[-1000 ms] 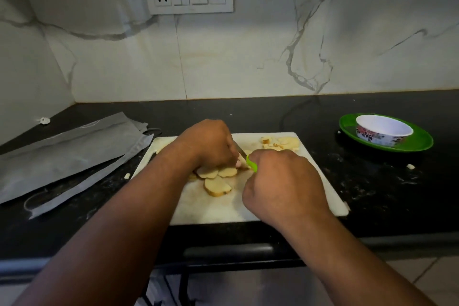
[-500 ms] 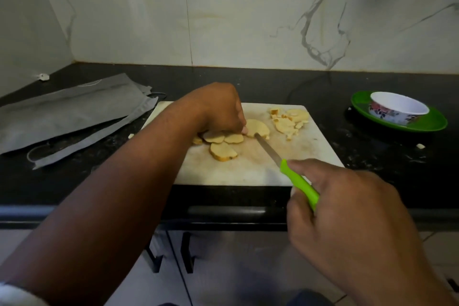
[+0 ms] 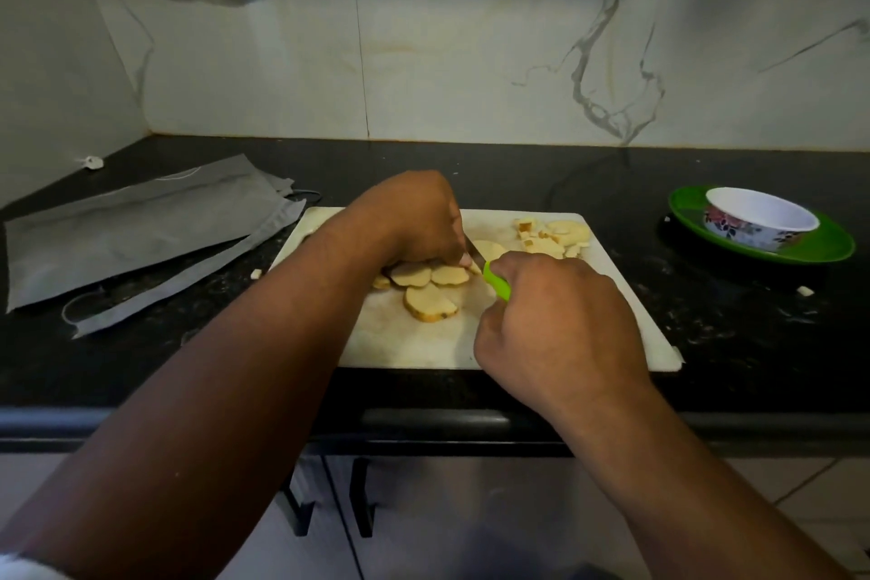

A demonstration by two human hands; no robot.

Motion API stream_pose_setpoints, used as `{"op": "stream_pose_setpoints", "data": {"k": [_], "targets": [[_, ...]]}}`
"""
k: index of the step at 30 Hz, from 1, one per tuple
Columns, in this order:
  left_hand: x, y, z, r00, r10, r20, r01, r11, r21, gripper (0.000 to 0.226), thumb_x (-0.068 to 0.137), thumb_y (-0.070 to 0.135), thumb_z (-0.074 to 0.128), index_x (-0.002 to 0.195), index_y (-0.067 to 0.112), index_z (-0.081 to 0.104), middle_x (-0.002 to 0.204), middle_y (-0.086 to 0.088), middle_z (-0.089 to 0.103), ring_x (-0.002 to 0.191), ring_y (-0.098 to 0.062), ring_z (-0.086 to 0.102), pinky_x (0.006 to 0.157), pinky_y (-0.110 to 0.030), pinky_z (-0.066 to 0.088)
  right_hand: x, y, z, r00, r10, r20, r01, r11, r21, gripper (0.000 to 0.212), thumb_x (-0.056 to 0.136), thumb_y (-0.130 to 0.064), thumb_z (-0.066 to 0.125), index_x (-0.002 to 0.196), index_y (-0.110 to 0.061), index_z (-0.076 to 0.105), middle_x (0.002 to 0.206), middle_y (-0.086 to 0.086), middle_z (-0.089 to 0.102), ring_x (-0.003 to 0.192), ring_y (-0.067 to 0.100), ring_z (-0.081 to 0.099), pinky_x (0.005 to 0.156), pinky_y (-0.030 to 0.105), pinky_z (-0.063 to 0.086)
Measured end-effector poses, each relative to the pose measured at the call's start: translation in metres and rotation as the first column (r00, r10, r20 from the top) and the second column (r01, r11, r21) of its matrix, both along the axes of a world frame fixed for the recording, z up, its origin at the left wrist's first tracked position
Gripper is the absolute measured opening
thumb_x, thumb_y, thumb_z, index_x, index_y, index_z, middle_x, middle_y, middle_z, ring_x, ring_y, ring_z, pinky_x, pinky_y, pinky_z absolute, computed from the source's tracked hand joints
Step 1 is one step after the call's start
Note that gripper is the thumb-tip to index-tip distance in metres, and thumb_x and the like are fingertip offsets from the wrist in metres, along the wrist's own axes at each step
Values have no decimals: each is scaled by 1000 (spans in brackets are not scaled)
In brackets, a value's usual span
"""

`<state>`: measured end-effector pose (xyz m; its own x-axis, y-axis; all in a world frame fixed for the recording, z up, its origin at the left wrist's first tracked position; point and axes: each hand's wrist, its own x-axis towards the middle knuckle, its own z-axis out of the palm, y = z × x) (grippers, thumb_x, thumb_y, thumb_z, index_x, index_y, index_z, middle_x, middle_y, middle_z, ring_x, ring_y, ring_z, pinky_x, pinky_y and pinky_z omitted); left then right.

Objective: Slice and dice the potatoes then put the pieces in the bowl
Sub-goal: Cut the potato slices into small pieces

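Potato slices point(image 3: 430, 276) sit in a loose cluster at the middle of the frame, on the white cutting board point(image 3: 626, 320), and your left hand point(image 3: 414, 221) bears down on them with curled fingers, probably to keep them from sliding under the blade. Your right hand point(image 3: 555, 325) is clenched round the green handle of the knife point(image 3: 496, 280), whose blade runs up and left toward your left fingertips (only a sliver of it shows between the hands). One slice point(image 3: 430, 304) lies apart, lower on the board. Diced bits and a few more slices point(image 3: 553, 235) are pushed to the board's upper right corner, likely to keep the cutting spot free. The bowl point(image 3: 760, 217) waits on a green plate point(image 3: 828, 245) at the right of the frame, well apart from the board, and no pieces show in it yet. I judge the dicing is only partly done.
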<state>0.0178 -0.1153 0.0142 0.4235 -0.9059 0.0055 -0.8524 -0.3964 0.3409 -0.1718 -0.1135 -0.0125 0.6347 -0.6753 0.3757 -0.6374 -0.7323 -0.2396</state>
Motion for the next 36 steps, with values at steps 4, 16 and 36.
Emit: {"op": "stream_pose_setpoints", "data": {"k": [4, 16, 36], "targets": [[0, -1, 0, 1000, -15, 13, 14, 1000, 10, 11, 86, 30, 84, 92, 21, 82, 90, 4, 74, 87, -13, 68, 71, -28, 50, -4, 1, -5, 1000, -7, -7, 7, 1000, -10, 36, 84, -36, 58, 119, -32, 65, 95, -9, 69, 79, 14, 62, 67, 29, 53], [-4, 0, 0, 993, -20, 114, 17, 999, 30, 18, 87, 34, 82, 99, 21, 81, 96, 5, 74, 94, -16, 67, 87, -37, 56, -48, 28, -10, 999, 50, -7, -49, 998, 26, 45, 91, -42, 51, 136, -41, 52, 91, -13, 66, 74, 8, 54, 62, 20, 44], [-6, 10, -1, 913, -407, -16, 402, 907, -123, 74, 62, 61, 91, 130, 52, 65, 140, 21, 55, 137, -8, 44, 114, -38, 34, -73, 41, -21, 998, 56, 37, -58, 996, 62, 49, 91, -38, 54, 139, -42, 51, 100, -14, 71, 89, 10, 67, 69, 22, 50]]}}
